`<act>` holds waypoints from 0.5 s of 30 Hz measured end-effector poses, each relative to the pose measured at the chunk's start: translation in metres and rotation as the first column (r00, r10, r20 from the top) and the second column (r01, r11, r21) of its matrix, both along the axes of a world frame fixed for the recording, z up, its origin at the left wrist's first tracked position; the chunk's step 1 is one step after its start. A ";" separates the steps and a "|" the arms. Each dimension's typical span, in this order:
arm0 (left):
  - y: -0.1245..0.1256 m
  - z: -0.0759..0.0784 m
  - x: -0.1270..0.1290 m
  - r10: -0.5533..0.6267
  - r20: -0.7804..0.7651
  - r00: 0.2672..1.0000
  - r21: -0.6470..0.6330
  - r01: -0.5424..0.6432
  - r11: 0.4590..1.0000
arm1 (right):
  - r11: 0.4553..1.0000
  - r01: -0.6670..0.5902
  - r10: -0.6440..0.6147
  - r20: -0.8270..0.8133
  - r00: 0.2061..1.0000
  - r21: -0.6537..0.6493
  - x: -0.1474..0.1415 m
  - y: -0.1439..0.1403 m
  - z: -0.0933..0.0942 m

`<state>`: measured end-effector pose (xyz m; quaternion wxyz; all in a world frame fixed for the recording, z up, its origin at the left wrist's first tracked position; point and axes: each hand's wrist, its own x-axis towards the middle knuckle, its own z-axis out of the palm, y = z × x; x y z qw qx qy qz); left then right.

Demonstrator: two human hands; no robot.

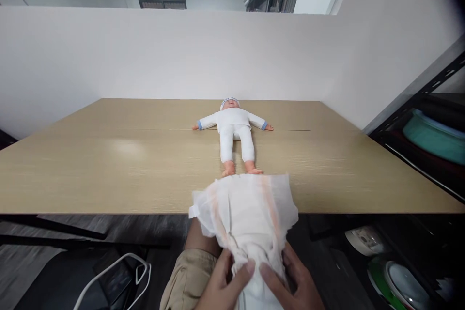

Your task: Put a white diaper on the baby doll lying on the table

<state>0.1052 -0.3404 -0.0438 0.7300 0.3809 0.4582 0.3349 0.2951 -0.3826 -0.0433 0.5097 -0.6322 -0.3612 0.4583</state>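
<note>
At the far left the floor below the table edge shows a white cord (116,271) looping over something dark, well apart from the hands. The table (90,174) runs wide and bare on that side, its near edge crossing the view just above the person's lap. The left hand (221,283) sits low at the bottom of the view, in front of a tan trouser leg (185,276), fingers curled and thumb pressed onto the lower, bunched end of a white diaper (247,213). The diaper is held up between the two hands, its wider, ruffled end fanned upward so that it overlaps the near table edge; orange stripes run along its length, so its long axis points away from the person. Straight beyond it, on the tabletop, lies a doll (234,131) in white clothes, on its back, arms spread to either side, head toward the wall (145,53) and feet toward the person, so its long axis lines up with the diaper's. The doll's feet appear just past the diaper's top edge. The right hand (290,283) grips the diaper's bunched end from the other side, thumb on top; both hands seem about equally near the doll. To the right the table stays bare up to a dark shelf (428,121) holding a teal bowl (436,135).
</note>
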 end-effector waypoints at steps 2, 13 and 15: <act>0.017 0.006 0.007 0.038 0.058 0.998 0.017 -0.039 0.999 | 0.998 -0.059 0.058 0.022 0.998 0.021 -0.005 0.022 0.004; 0.034 -0.020 0.002 0.042 0.147 0.988 -0.064 -0.033 0.997 | 0.928 0.119 -0.307 0.545 0.780 0.353 0.019 0.046 -0.034; 0.032 -0.014 0.002 0.066 0.145 0.987 -0.097 -0.052 0.994 | 0.886 0.003 -0.327 0.618 0.715 0.465 0.016 0.054 -0.020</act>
